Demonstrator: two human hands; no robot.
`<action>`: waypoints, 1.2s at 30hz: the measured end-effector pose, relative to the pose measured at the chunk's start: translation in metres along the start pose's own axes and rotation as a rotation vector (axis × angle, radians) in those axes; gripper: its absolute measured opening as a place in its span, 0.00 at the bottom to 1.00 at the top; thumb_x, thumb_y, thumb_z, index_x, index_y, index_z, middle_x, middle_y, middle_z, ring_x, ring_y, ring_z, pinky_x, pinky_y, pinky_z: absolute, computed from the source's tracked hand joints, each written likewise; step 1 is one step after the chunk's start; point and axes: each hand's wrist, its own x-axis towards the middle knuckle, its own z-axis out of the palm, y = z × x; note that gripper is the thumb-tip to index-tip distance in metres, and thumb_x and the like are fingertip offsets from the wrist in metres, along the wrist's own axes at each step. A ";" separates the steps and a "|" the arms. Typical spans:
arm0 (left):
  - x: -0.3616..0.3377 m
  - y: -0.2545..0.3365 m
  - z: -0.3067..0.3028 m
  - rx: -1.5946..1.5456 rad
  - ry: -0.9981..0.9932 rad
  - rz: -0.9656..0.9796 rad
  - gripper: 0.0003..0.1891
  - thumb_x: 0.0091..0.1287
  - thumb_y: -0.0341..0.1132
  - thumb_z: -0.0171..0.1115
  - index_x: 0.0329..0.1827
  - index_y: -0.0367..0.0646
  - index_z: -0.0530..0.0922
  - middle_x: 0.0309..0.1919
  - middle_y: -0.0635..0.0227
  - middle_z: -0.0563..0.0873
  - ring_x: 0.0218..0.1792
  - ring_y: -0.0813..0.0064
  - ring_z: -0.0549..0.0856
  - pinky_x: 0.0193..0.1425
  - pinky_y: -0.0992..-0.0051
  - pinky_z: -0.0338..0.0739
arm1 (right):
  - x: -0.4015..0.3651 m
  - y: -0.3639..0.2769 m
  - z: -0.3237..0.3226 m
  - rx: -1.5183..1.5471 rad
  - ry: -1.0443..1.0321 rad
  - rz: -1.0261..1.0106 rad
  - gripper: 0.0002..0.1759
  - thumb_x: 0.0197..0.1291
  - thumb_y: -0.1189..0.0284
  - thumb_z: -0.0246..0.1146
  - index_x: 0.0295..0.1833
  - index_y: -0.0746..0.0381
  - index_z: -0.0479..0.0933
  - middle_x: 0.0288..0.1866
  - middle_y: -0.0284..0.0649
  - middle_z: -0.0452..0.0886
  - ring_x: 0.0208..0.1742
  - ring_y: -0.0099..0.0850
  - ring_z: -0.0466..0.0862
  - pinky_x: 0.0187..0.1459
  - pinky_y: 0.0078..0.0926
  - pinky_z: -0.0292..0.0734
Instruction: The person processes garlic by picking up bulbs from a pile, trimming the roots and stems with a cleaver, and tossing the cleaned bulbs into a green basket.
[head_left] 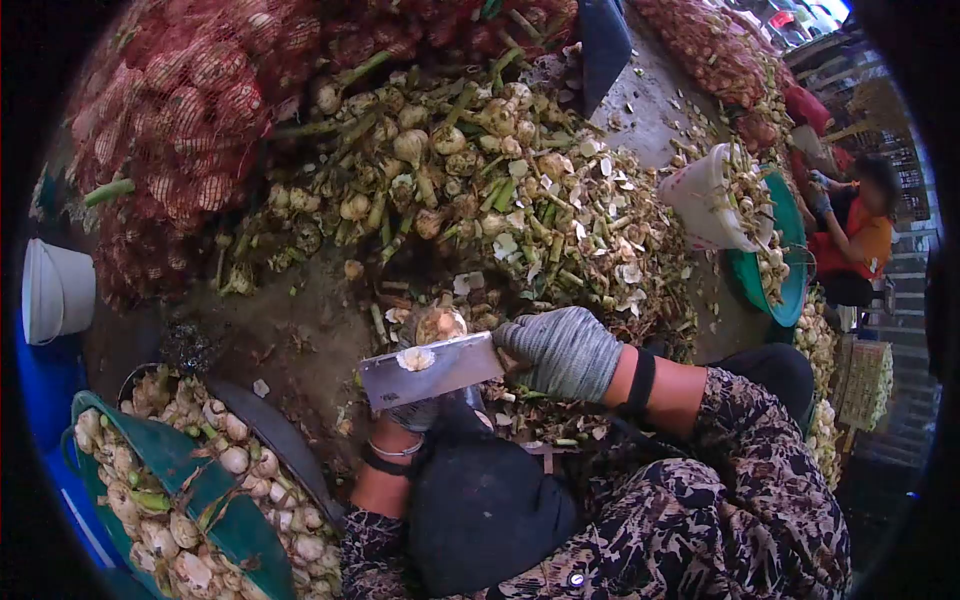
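Garlic bulb (438, 325) sat just behind the top edge of the cleaver (430, 370), its papery head showing above the steel, raised over my lap and clear of the dirt floor (290, 340). My right hand (560, 350), in a grey glove, was clenched round the cleaver's handle, with the blade lying broadside to me and a pale cut slice (415, 358) stuck to its face. My left hand (412, 415) was directly under the blade, gloved fingers curled up toward the bulb; the steel hid the contact, so I could not tell whether it gripped the stalk or only steadied it. To my mind the cut wanted a short, controlled draw with the edge on the root end, the left fingertips tucked below the line of the blade, and the bulb pinched firmly so that it would not roll. The bulb lay touching or just beside the blade, above my left hand and to the left of my right. Trimmed bulbs (235, 460) filled the green basin (240, 530) by my left knee, and the heap of untrimmed garlic (430, 150) lay on the floor beyond, well apart from both hands.
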 end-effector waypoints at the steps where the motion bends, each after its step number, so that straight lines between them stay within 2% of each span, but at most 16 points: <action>1: 0.001 0.006 0.001 0.000 0.000 0.002 0.22 0.78 0.39 0.49 0.72 0.43 0.68 0.69 0.62 0.74 0.67 0.67 0.76 0.73 0.66 0.70 | 0.000 -0.001 0.000 0.016 0.001 0.004 0.15 0.52 0.64 0.68 0.44 0.58 0.77 0.34 0.45 0.81 0.38 0.49 0.84 0.37 0.45 0.79; 6: 0.008 0.032 0.008 -1.080 0.194 -0.099 0.17 0.74 0.36 0.55 0.63 0.46 0.79 0.61 0.61 0.82 0.58 0.65 0.83 0.66 0.66 0.77 | 0.003 0.003 0.009 0.031 -0.010 0.028 0.11 0.52 0.69 0.64 0.42 0.58 0.78 0.33 0.48 0.83 0.38 0.50 0.86 0.38 0.45 0.80; 7: 0.009 0.038 0.003 -1.080 0.193 -0.103 0.17 0.74 0.36 0.55 0.63 0.46 0.79 0.61 0.61 0.82 0.58 0.65 0.83 0.66 0.66 0.77 | 0.006 0.007 0.011 0.013 -0.003 0.032 0.10 0.52 0.69 0.64 0.41 0.58 0.78 0.32 0.47 0.83 0.38 0.50 0.86 0.38 0.45 0.80; 9: 0.010 0.049 -0.006 0.020 0.134 0.000 0.14 0.69 0.35 0.62 0.56 0.49 0.84 0.53 0.60 0.86 0.54 0.62 0.86 0.63 0.64 0.79 | 0.009 0.025 0.019 0.004 -0.029 0.057 0.10 0.51 0.69 0.65 0.40 0.58 0.77 0.30 0.47 0.82 0.38 0.50 0.86 0.38 0.45 0.80; 11: 0.011 0.040 0.001 0.082 0.225 0.184 0.23 0.63 0.37 0.68 0.62 0.47 0.80 0.55 0.61 0.85 0.57 0.67 0.84 0.60 0.69 0.80 | 0.018 0.034 0.024 0.016 -0.082 0.107 0.11 0.50 0.70 0.65 0.41 0.58 0.77 0.29 0.47 0.82 0.37 0.49 0.86 0.37 0.45 0.80; 13: 0.016 0.020 0.009 0.243 0.258 0.234 0.26 0.64 0.36 0.68 0.66 0.44 0.75 0.58 0.63 0.83 0.57 0.65 0.84 0.60 0.67 0.79 | 0.022 0.046 0.040 -0.052 0.110 -0.006 0.11 0.52 0.70 0.64 0.42 0.59 0.76 0.29 0.48 0.82 0.35 0.50 0.85 0.35 0.44 0.80; 15: 0.007 -0.005 0.016 -0.911 0.251 -0.339 0.28 0.72 0.32 0.60 0.73 0.36 0.65 0.65 0.57 0.77 0.63 0.63 0.78 0.70 0.66 0.72 | 0.031 0.082 0.049 0.000 0.118 0.312 0.11 0.56 0.69 0.64 0.45 0.58 0.77 0.35 0.47 0.84 0.37 0.48 0.86 0.38 0.42 0.81; 16: 0.022 0.095 -0.015 -0.298 0.326 0.030 0.28 0.73 0.36 0.61 0.72 0.37 0.64 0.60 0.56 0.79 0.60 0.61 0.80 0.69 0.65 0.73 | 0.030 0.119 0.055 0.057 0.103 0.570 0.14 0.57 0.68 0.65 0.49 0.58 0.78 0.39 0.47 0.86 0.40 0.48 0.86 0.40 0.41 0.81; 17: 0.026 0.094 -0.024 -0.284 0.327 0.024 0.28 0.73 0.36 0.61 0.72 0.37 0.64 0.60 0.56 0.79 0.60 0.61 0.80 0.69 0.65 0.73 | 0.011 0.126 0.032 0.124 0.199 0.467 0.17 0.58 0.67 0.67 0.52 0.58 0.78 0.43 0.48 0.86 0.44 0.47 0.86 0.45 0.41 0.80; 19: 0.031 0.085 -0.043 -1.764 0.138 -0.083 0.25 0.72 0.40 0.62 0.67 0.38 0.69 0.57 0.61 0.80 0.56 0.66 0.81 0.63 0.66 0.77 | 0.014 0.111 0.037 0.206 0.149 0.548 0.19 0.56 0.66 0.70 0.52 0.60 0.78 0.44 0.50 0.85 0.47 0.44 0.86 0.48 0.40 0.80; 21: 0.051 0.040 -0.055 -1.035 0.483 -0.068 0.22 0.70 0.46 0.65 0.61 0.44 0.75 0.53 0.65 0.82 0.49 0.67 0.82 0.50 0.63 0.82 | 0.009 0.102 0.048 0.093 0.220 0.452 0.19 0.57 0.65 0.69 0.52 0.60 0.78 0.42 0.50 0.85 0.44 0.47 0.86 0.45 0.40 0.80; 26: 0.080 0.038 -0.081 -1.383 0.734 -0.317 0.23 0.72 0.58 0.55 0.55 0.49 0.79 0.43 0.63 0.86 0.47 0.61 0.83 0.48 0.55 0.82 | 0.015 0.089 0.054 0.063 0.258 0.327 0.18 0.59 0.69 0.69 0.54 0.62 0.78 0.40 0.49 0.85 0.41 0.46 0.86 0.43 0.36 0.81; 27: 0.080 0.030 -0.087 -1.381 0.734 -0.320 0.23 0.72 0.58 0.55 0.55 0.49 0.79 0.43 0.63 0.86 0.47 0.61 0.83 0.48 0.55 0.82 | 0.015 0.082 0.051 0.037 0.236 0.312 0.19 0.58 0.69 0.70 0.55 0.62 0.78 0.41 0.49 0.85 0.41 0.48 0.85 0.43 0.36 0.80; 28: 0.079 0.024 -0.091 -1.473 0.727 -0.333 0.25 0.71 0.60 0.54 0.55 0.49 0.79 0.41 0.63 0.87 0.48 0.58 0.83 0.51 0.51 0.80 | 0.014 0.086 0.056 0.060 0.306 0.236 0.18 0.56 0.63 0.69 0.48 0.60 0.78 0.34 0.52 0.83 0.37 0.52 0.84 0.37 0.45 0.78; 33: 0.081 0.032 -0.087 -1.623 0.712 -0.304 0.27 0.69 0.62 0.54 0.55 0.50 0.80 0.42 0.64 0.87 0.51 0.51 0.82 0.61 0.42 0.72 | 0.007 0.084 0.063 0.155 0.347 0.234 0.19 0.57 0.61 0.70 0.50 0.59 0.79 0.33 0.52 0.84 0.35 0.52 0.84 0.36 0.44 0.79; 36: 0.084 0.031 -0.088 -1.691 0.787 -0.363 0.27 0.68 0.63 0.54 0.54 0.51 0.80 0.43 0.65 0.87 0.52 0.49 0.82 0.64 0.41 0.69 | 0.005 0.076 0.057 0.150 0.182 0.304 0.18 0.58 0.66 0.70 0.53 0.60 0.79 0.36 0.50 0.84 0.38 0.50 0.85 0.39 0.40 0.78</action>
